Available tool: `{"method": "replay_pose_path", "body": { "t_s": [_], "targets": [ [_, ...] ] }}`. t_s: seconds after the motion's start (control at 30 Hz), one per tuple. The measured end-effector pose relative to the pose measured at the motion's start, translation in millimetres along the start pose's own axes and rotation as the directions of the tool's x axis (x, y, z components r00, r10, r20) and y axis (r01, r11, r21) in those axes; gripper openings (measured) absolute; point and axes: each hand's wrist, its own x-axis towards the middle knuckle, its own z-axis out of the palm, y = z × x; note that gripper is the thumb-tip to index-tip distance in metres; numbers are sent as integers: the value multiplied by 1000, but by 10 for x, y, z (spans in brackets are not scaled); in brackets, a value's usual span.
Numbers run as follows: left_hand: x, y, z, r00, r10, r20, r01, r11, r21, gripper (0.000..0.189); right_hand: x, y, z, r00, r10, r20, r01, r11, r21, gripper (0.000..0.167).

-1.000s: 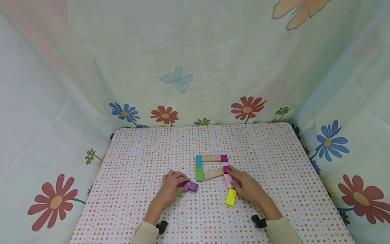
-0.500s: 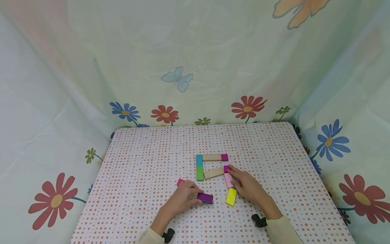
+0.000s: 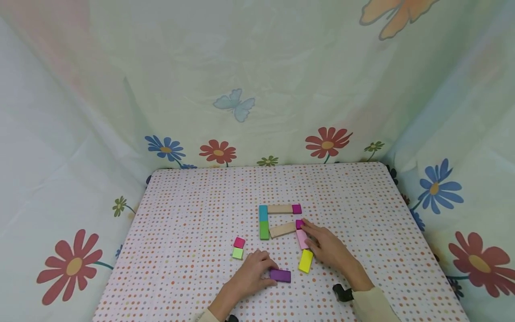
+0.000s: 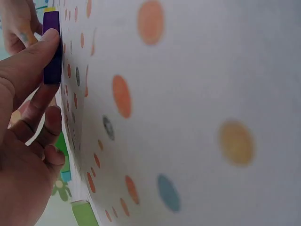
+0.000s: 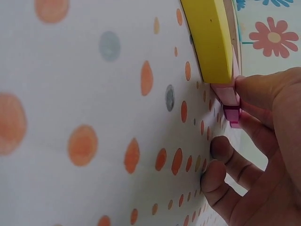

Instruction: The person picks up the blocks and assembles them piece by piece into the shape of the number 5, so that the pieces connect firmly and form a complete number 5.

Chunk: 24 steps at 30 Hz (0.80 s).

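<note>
My left hand [image 3: 250, 273] pinches the left end of a purple block [image 3: 282, 276] between thumb and fingers, low over the tabletop. In the left wrist view the thumb lies across the purple block [image 4: 52, 66]. To the right, my right hand [image 3: 331, 247] has its index fingertip at a small magenta cube [image 3: 299, 224] and its thumb against the side of a pink block [image 3: 301, 240]. Just below the pink block a yellow block [image 3: 306, 261] lies at a slight tilt. The right wrist view shows the other fingers loosely bent beside the blocks.
A blue block [image 3: 263, 213] and a green block [image 3: 263, 230] stand end to end. Two wooden planks, upper [image 3: 280, 209] and lower [image 3: 282, 230], run rightward from them. Another magenta cube [image 3: 297, 209] ends the upper plank. Left of these lie a red cube [image 3: 239, 242] and a light green cube [image 3: 237, 253].
My left hand has carried the purple block right and toward me, uncovering the red and light green cubes. My right hand has stayed at the pink block and magenta cube.
</note>
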Motion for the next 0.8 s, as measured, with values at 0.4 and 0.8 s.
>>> {"method": "replay_pose_path", "body": {
  "t_s": [0.4, 0.8],
  "targets": [
    [-32, 93, -29, 998, -10, 57, 8, 1000, 28, 32, -14, 15, 7, 1000, -16, -21, 16, 1000, 3, 50],
    [89, 212, 49, 994, 80, 73, -85, 994, 63, 34, -19, 18, -9, 1000, -5, -5, 5, 1000, 31, 51]
  ]
}}
